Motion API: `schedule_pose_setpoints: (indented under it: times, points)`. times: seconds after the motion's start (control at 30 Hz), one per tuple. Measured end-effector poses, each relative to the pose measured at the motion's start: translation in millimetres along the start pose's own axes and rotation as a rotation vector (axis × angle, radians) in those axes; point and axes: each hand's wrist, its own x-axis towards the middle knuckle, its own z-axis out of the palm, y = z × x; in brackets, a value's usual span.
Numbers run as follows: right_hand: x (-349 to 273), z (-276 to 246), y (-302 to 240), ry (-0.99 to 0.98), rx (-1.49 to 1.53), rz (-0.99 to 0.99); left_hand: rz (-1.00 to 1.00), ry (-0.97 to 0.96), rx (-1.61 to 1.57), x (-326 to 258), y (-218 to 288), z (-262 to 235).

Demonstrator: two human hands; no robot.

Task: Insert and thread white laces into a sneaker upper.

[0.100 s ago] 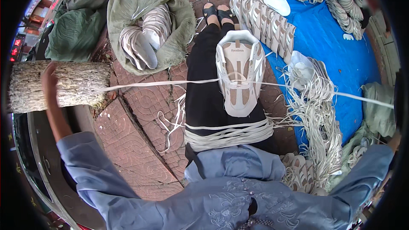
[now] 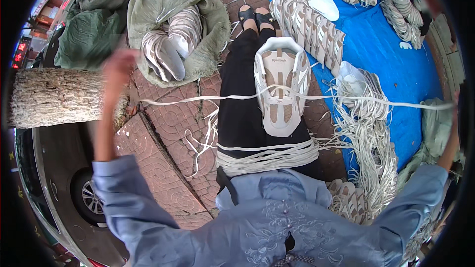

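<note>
Sneaker upper (image 2: 278, 75) rests on black-trousered thighs (image 2: 235, 76), propped there, it seems, so the white shoelace (image 2: 237, 97) through it can stretch sideways; I can't tell whether the blurred left hand (image 2: 119, 66) or rim-cut right hand (image 2: 455, 101) grips anything.

The open, rounded shoe upper (image 2: 282, 113) of leather-like panels and mesh is off-white and pale beige, with tan mesh at the toe and white stripes down its sides. The long, flat fabric lace (image 2: 198, 98) across it is creamy white. Beneath are plain black cloth trousers (image 2: 236, 79); the slate-blue cloth shirt (image 2: 188, 244) carries tone-on-tone floral embroidery. Along the left edge of the bright blue plastic tarp (image 2: 413, 76), a row of overlapping beige shoe uppers (image 2: 309, 32) repeats white stripes; toward its near end, a tangled heap of thin laces (image 2: 371, 153) is cream. The brick-red paving (image 2: 143, 178) bears curving grooved lines.
</note>
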Motion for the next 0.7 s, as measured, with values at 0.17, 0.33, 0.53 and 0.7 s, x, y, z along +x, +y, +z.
schedule_pose_setpoints:
  times: [0.17,0.33,0.53,0.7]
  points:
    - [-23,284,-21,-0.275,-0.073,0.147,-0.050,-0.213,0.073,-43,99,227]
    - [-94,413,-16,-0.578,-0.154,0.279,0.128,-0.022,0.204,-57,103,250]
    - [-139,511,-51,-0.680,-0.048,0.185,-0.302,0.080,-0.189,-44,113,251]
    - [-145,559,-49,-0.804,-0.149,0.247,0.144,-0.029,0.099,-43,123,251]
